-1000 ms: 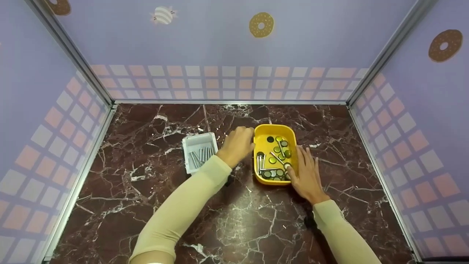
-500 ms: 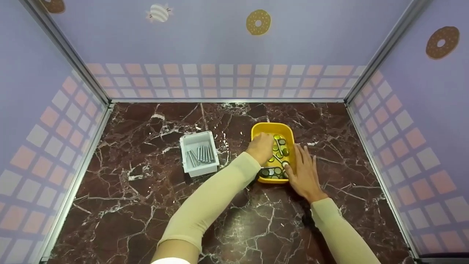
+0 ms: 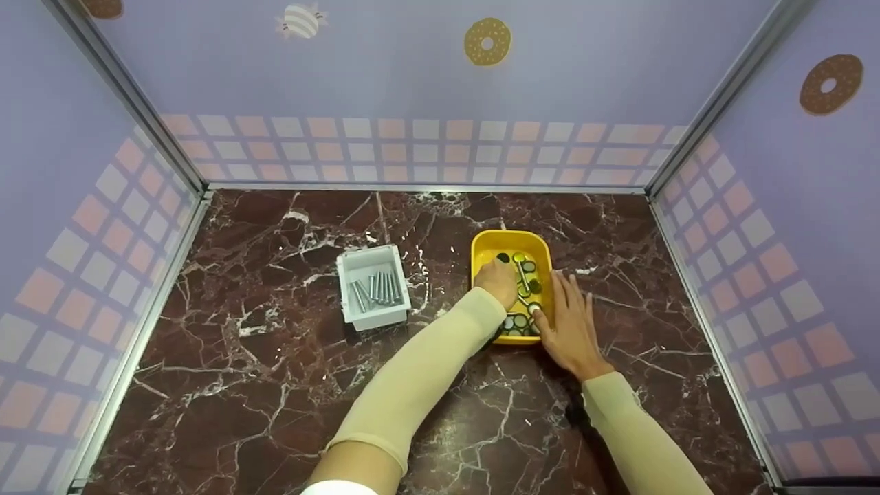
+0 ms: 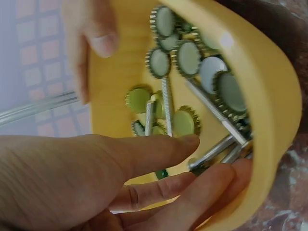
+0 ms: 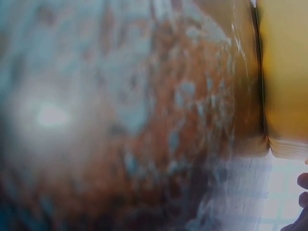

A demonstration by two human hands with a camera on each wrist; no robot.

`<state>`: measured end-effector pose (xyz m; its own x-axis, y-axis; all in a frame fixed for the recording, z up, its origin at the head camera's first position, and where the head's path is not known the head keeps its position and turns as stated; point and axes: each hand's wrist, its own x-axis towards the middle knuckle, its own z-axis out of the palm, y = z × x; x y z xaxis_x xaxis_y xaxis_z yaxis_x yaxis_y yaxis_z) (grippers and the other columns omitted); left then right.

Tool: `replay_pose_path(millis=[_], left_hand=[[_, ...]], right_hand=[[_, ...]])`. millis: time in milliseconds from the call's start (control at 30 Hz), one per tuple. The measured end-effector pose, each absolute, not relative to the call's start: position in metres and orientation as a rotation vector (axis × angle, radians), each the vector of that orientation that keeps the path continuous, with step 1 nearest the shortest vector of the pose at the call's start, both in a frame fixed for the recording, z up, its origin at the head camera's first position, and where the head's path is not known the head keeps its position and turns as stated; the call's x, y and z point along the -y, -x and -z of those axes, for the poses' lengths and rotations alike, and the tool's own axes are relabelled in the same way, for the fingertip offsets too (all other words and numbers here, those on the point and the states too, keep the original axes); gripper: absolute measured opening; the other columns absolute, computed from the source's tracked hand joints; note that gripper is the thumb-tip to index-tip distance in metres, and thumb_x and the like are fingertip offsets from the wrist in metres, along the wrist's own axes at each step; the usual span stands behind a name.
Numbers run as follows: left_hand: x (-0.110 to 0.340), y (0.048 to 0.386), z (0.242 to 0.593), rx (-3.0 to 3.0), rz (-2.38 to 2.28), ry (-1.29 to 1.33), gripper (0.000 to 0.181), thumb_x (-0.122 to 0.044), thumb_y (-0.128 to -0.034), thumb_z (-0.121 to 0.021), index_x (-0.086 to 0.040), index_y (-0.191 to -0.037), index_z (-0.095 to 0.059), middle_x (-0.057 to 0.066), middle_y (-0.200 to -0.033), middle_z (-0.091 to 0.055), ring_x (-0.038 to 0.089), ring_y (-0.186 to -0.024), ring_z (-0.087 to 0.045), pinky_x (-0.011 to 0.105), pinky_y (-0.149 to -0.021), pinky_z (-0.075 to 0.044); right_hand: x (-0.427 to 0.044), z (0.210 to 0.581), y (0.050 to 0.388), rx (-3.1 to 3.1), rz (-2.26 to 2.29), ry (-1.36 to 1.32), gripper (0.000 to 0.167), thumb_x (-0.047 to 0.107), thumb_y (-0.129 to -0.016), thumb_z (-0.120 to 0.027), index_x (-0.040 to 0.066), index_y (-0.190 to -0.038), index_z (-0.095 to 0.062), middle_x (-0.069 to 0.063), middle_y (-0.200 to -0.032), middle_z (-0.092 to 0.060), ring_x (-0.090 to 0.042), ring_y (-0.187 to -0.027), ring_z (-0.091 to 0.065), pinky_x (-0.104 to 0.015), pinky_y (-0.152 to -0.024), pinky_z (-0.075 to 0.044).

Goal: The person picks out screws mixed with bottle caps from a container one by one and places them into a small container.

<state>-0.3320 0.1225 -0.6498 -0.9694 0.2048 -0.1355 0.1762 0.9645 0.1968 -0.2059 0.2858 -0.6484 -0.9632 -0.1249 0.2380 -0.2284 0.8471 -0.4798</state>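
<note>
Reaching inside the yellow tray (image 3: 510,245) now: the left hand (image 3: 496,282) sits at its 9 o'clock side; a second ago it was between the trays. So the work has likely shifted to picking at the loose bolts (image 4: 209,108) there. Left grip: fingers bent, thumb set a little apart, tips right by bolts at about 7 o'clock; can't tell if one is pinched. Right hand (image 3: 572,326) hasn't really moved: fingers outside the wall at 4 o'clock, thumb over the rim, grip closed across the tray's edge, probably steadying it.

White tray (image 3: 375,320), at 9 o'clock from the yellow one and well apart, holds a row of stowed bolts (image 3: 386,289), apparently unchanged.

Materials: bolts silvery metal, slim, threaded; bottle caps (image 4: 188,57) round, crimped edges, gold, green or grey; yellow tray smooth, plastic-looking, rounded corners; white one boxier. Counter (image 3: 275,412) glossy, dark red-brown, pale marble veins.
</note>
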Motion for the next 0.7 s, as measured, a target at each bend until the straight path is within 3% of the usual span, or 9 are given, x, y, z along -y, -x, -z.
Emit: replay_pose_path(millis=[133, 300, 500, 600, 700], left_hand=[[-0.124, 0.33, 0.646, -2.874, -0.231, -0.268, 0.032, -0.023, -0.12, -0.06, -0.015, -0.135, -0.087, 0.009, -0.135, -0.084, 0.025, -0.112, -0.086, 0.036, -0.086, -0.073], [-0.121, 0.329, 0.643, -2.798, -0.333, -0.234, 0.03, -0.021, -0.1186, -0.062, -0.016, -0.133, -0.088, 0.007, -0.132, -0.088, 0.025, -0.117, -0.087, 0.035, -0.093, -0.073], [-0.114, 0.324, 0.641, -2.582, -0.811, -0.047, 0.046, -0.02, -0.121, -0.055, -0.006, -0.163, -0.067, 0.018, -0.161, -0.073, 0.028, -0.148, -0.072, 0.037, -0.124, -0.059], [-0.11, 0.321, 0.641, -2.482, -0.951, 0.024, 0.054, -0.011, -0.1153, -0.06, -0.005, -0.169, -0.059, 0.019, -0.169, -0.066, 0.027, -0.154, -0.066, 0.035, -0.129, -0.054], [-0.11, 0.321, 0.642, -2.461, -0.887, 0.019, 0.064, -0.001, -0.1062, -0.07, -0.011, -0.168, -0.061, 0.015, -0.17, -0.065, 0.024, -0.15, -0.068, 0.032, -0.123, -0.058]], right_hand=[[-0.284, 0.648, 0.207, 2.832, -0.765, -0.283, 0.085, 0.039, -0.116, -0.063, 0.006, -0.185, -0.025, -0.023, -0.191, -0.03, -0.052, -0.18, -0.021, -0.083, -0.142, -0.01], [-0.284, 0.649, 0.207, 2.831, -0.763, -0.292, 0.085, 0.038, -0.116, -0.062, 0.006, -0.185, -0.025, -0.023, -0.192, -0.03, -0.053, -0.179, -0.022, -0.083, -0.142, -0.01], [-0.284, 0.648, 0.207, 2.829, -0.781, -0.276, 0.084, 0.036, -0.116, -0.064, 0.004, -0.185, -0.026, -0.025, -0.19, -0.032, -0.052, -0.18, -0.021, -0.083, -0.142, -0.009], [-0.283, 0.648, 0.206, 2.836, -0.781, -0.27, 0.084, 0.036, -0.116, -0.064, 0.004, -0.184, -0.026, -0.025, -0.19, -0.032, -0.052, -0.18, -0.022, -0.083, -0.142, -0.01], [-0.283, 0.648, 0.205, 2.842, -0.773, -0.268, 0.084, 0.036, -0.116, -0.064, 0.003, -0.184, -0.026, -0.025, -0.19, -0.032, -0.053, -0.179, -0.022, -0.083, -0.142, -0.011]])
